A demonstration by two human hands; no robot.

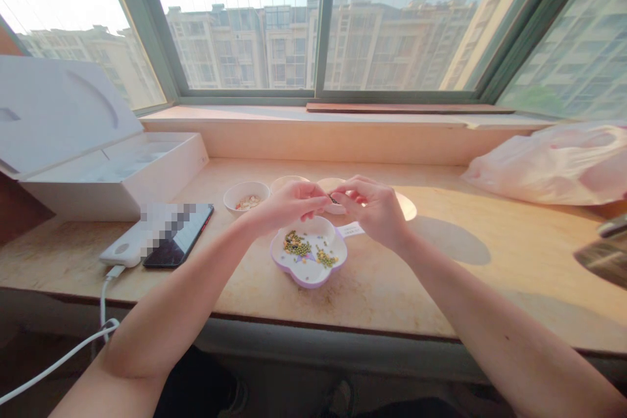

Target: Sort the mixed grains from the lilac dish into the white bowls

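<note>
My left hand (304, 199) and right hand (368, 206) are raised just past the flower-shaped dish (313, 283), fingertips drawn together and nearly meeting. I cannot tell whether either one grips anything.

The dish, white with a purple rim, sits on the bench (431, 300) at 6 o'clock from my hands. Inside it, green and yellow beans (300, 243) lie in two main clusters, a few strays scattered around them.

Taking the dish as the clock's centre, a bowl (233, 200) of pale bits stands between 10 and 11. Another bowl (289, 181) is close to 12, and a third, the dark-filled bowl (324, 185), just past 12; my fingers partly cover it.

At 9 lie a phone (179, 241) and a white power bank (122, 245) with a cable (103, 297) plugged in. An open white box (161, 173) is at 10, a plastic bag (543, 166) at 2.
</note>
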